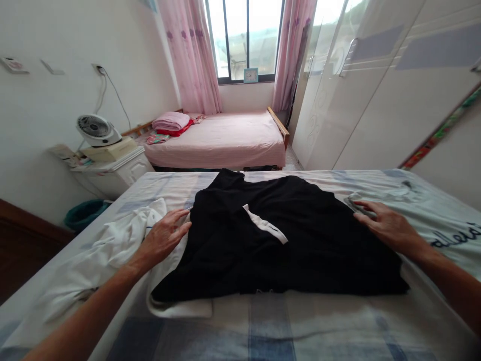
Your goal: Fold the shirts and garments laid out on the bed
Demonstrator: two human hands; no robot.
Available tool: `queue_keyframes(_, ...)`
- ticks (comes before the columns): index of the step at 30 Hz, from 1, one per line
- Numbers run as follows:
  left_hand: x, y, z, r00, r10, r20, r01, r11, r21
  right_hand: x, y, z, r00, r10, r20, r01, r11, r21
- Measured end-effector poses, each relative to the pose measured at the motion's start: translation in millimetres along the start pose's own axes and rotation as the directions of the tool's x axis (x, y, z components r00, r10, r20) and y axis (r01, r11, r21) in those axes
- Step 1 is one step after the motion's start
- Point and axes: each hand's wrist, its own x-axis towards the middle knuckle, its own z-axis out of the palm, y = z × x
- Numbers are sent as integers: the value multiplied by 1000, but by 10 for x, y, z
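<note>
Black garment (285, 240) lies spread flat on the bed (263, 321), on a checked blue and white sheet. Its long axis runs left to right across the bed; a narrower part points away toward the far edge, near the window (244, 37). A white strip (265, 224) lies on its middle, slanting from upper left to lower right.

Left hand (163, 238): open, fingers spread, palm down, at the garment's left edge, resting partly on white cloth (112, 240) bunched just beside it. White fabric also shows under the garment's lower left corner.

Right hand (387, 225): open, flat, fingers pointing left, on the garment's right edge, fingertips touching a grey bit of cloth (356, 200).

Beyond: a second bed (225, 140) with pink sheet, folded pink blanket, pink curtains, a small fan (95, 129) on a bedside cabinet, white wardrobe (376, 90) at right.
</note>
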Motion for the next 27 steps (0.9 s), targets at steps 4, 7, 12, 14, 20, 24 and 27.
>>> queue_keyframes(4,-194,65,-62,987,-155,35,156,988,-5,-381,-42,-21,999,-27,-41,27,1000,-13)
queue_keyframes(7,-43,99,-6,977,-206,60,201,976,79,-509,-188,112,992,-117,-47,116,993,-21)
queue_keyframes(12,264,75,153,980,-174,-95,195,932,305,-578,-246,383,977,-213,-34,208,972,-109)
queue_keyframes(14,321,46,168,983,-169,-73,184,928,324,-590,-218,418,972,-233,-39,226,965,-137)
queue_keyframes(20,275,-50,46,976,-216,2,205,927,313,-617,-215,417,973,-224,-52,214,966,-148)
queue_keyframes(24,159,-78,-23,963,-243,-118,270,871,411,-622,-278,381,980,-192,-42,187,977,-98)
queue_keyframes(27,-5,20,-55,985,-45,-167,109,913,394,-605,-279,228,988,-155,0,155,987,33)
